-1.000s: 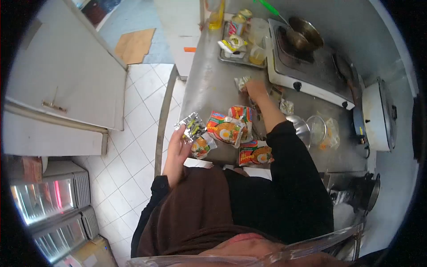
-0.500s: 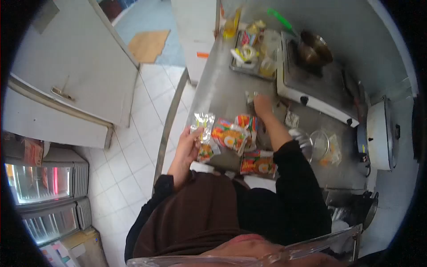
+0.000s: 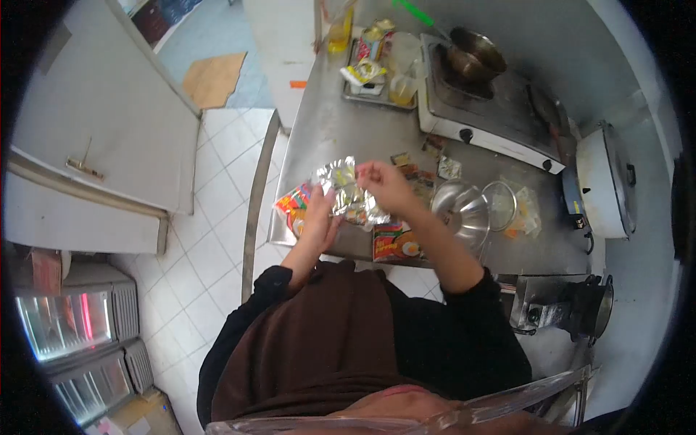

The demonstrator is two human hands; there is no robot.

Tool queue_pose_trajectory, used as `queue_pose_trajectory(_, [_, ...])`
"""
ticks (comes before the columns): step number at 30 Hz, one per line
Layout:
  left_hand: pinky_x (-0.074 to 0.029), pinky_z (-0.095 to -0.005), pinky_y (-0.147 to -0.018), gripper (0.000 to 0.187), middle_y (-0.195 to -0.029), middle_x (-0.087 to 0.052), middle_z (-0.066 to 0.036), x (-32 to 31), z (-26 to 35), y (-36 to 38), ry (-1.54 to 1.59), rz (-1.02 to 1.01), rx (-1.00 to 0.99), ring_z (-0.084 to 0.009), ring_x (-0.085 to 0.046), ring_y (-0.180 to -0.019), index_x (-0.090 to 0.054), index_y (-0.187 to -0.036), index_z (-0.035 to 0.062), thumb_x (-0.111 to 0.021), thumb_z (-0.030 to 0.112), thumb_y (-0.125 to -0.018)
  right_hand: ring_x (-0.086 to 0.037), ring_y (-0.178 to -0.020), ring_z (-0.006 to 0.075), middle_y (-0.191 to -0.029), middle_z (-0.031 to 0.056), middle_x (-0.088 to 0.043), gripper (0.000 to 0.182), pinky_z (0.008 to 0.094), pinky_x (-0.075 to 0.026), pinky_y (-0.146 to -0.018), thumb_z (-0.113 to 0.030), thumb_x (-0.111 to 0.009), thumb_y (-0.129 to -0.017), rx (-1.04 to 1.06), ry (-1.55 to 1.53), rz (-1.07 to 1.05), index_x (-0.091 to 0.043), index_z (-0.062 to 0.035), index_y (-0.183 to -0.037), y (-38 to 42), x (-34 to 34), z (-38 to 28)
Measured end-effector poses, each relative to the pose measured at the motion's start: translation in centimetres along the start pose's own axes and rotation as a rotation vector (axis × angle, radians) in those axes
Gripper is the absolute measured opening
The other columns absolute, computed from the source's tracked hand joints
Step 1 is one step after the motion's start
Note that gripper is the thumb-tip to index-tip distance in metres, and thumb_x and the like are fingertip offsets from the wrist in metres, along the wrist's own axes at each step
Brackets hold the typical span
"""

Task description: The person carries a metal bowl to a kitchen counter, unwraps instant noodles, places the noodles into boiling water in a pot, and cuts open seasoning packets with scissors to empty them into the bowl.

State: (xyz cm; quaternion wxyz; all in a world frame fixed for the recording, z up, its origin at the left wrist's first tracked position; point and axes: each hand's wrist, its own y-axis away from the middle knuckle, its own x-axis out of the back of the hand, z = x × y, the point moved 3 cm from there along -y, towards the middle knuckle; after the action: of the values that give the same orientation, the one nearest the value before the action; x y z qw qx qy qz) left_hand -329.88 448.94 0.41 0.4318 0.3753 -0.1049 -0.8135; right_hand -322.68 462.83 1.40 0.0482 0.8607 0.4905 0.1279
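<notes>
Both hands are up over the front edge of the stainless steel bench (image 3: 341, 134), sharing one crinkled silver foil sachet (image 3: 346, 187). Left hand (image 3: 320, 217) grips the sachet's lower left part from below, fingers curled around it; right hand (image 3: 384, 185) pinches its upper right edge between thumb and fingertips. The sachet is held in the air between the hands, just above the orange-red instant noodle packets (image 3: 293, 203) lying on the bench near its front edge; another such packet (image 3: 394, 246) sits below the right wrist. Clear glass bowl (image 3: 460, 206) is just right of the right forearm, a wire-mesh strainer (image 3: 500, 205) beside it. Small loose sachets (image 3: 448, 168) lie near the white two-burner gas stove (image 3: 482, 109), which carries a dark metal pan (image 3: 475, 61). White rice cooker (image 3: 602, 185) at far right.
</notes>
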Motion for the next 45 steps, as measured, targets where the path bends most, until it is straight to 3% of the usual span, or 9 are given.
queue_pose_trajectory(7, [-0.047, -0.0321, -0.08, 0.031, -0.106, -0.055, -0.011, -1.0, -2.9, -2.1, -0.014, -0.199, -0.007, -0.0187, -0.056, -0.095, -0.043, -0.112, 0.0012, -0.045, -0.004, -0.081, -0.049, -0.083, 0.0119, -0.108, 0.0083, -0.041, 0.063, 0.0215, -0.043, -0.061, -0.035, -0.06, -0.08, -0.11, -0.391, 0.167, -0.031, -0.0049, -0.127, 3.8, 3.2, 1.3])
queue_pose_trajectory(20, [-0.044, -0.0344, -0.086, 0.029, -0.111, -0.051, -0.009, -6.2, -1.7, 0.9, -0.235, -0.318, -0.038, -0.0201, -0.052, -0.101, -0.04, -0.116, 0.0032, -0.042, 0.003, -0.087, -0.054, -0.072, 0.0195, -0.085, 0.0103, -0.054, 0.031, 0.0356, -0.047, -0.065, -0.012, -0.048, -0.076, 0.014, -1.328, 0.216, -0.047, -0.003, -0.106, 7.6, 5.4, -1.0])
queue_pose_trajectory(24, [-0.043, -0.0346, -0.086, 0.031, -0.113, -0.05, -0.008, -4.5, -4.7, -2.4, -0.372, -0.58, -0.333, -0.0201, -0.051, -0.102, -0.039, -0.118, 0.0065, -0.041, 0.003, -0.087, -0.055, -0.083, 0.0171, -0.094, 0.008, -0.055, 0.023, 0.0318, -0.046, -0.074, -0.016, -0.042, -0.086, -0.081, -0.948, 0.391, -0.049, -0.0019, -0.104, 7.9, 6.3, -0.5])
queue_pose_trajectory(27, [-0.044, -0.0356, -0.085, 0.031, -0.113, -0.05, -0.007, -5.7, -5.1, -1.2, -0.047, -0.355, 0.16, -0.0197, -0.051, -0.101, -0.039, -0.118, 0.0092, -0.04, 0.003, -0.087, -0.051, -0.084, 0.01, -0.09, 0.0024, -0.054, 0.021, 0.0231, -0.039, -0.078, -0.019, -0.045, -0.09, 0.114, -0.24, 0.442, -0.052, -0.0022, -0.1, 8.4, 6.9, -0.8])
queue_pose_trajectory(32, [-0.044, -0.038, -0.086, 0.032, -0.115, -0.049, -0.007, -5.0, -5.6, -1.2, -0.667, -0.639, -0.395, -0.0212, -0.051, -0.102, -0.038, -0.12, 0.0089, -0.041, 0.009, -0.088, -0.051, -0.067, 0.012, -0.075, 0.0051, -0.053, 0.015, 0.0244, -0.041, -0.062, -0.013, -0.059, -0.082, 0.309, 0.285, 0.624, -0.056, 0.0002, -0.089, 8.2, 5.9, -2.1])
queue_pose_trajectory(35, [-0.045, -0.0366, -0.084, 0.029, -0.11, -0.052, -0.007, -7.1, -5.3, 0.3, 0.284, -0.456, 0.399, -0.0202, -0.051, -0.102, -0.041, -0.117, 0.0071, -0.043, 0.01, -0.089, -0.052, -0.063, 0.0155, -0.075, 0.0085, -0.053, 0.016, 0.0262, -0.041, -0.056, -0.012, -0.062, -0.078, 0.361, 0.396, 0.635, -0.057, 0.0005, -0.086, 7.1, 5.3, -1.1])
queue_pose_trajectory(37, [-0.046, -0.0353, -0.082, 0.029, -0.109, -0.052, -0.007, -6.5, -4.8, 0.0, -0.394, -0.572, -0.279, -0.0196, -0.051, -0.101, -0.041, -0.117, 0.0068, -0.045, 0.009, -0.088, -0.053, -0.063, 0.0169, -0.074, 0.009, -0.054, 0.018, 0.0276, -0.042, -0.057, -0.015, -0.063, -0.077, 0.373, 0.352, 0.641, -0.058, 0.0005, -0.084, 6.2, 4.9, -0.1])
queue_pose_trajectory(40, [-0.046, -0.0346, -0.082, 0.034, -0.112, -0.05, -0.009, -4.3, -6.3, -2.3, -0.536, -0.576, -0.392, -0.0194, -0.052, -0.1, -0.038, -0.119, 0.0055, -0.046, 0.005, -0.086, -0.055, -0.065, 0.0204, -0.075, 0.0103, -0.056, 0.018, 0.0304, -0.043, -0.059, -0.018, -0.063, -0.077, 0.407, 0.431, 0.644, -0.06, -0.0007, -0.083, 5.3, 7.2, -0.9])
queue_pose_trajectory(45, [-0.046, -0.0356, -0.083, 0.039, -0.114, -0.05, -0.01, -2.3, -7.0, -3.6, -0.01, -0.378, 0.012, -0.0211, -0.052, -0.101, -0.036, -0.122, 0.0031, -0.047, 0.001, -0.084, -0.06, -0.077, 0.0301, -0.083, 0.0134, -0.062, 0.014, 0.0371, -0.048, -0.066, -0.013, -0.067, -0.068, -0.196, 0.954, 0.497, -0.065, -0.0039, -0.079, -1.8, 20.2, 8.0])
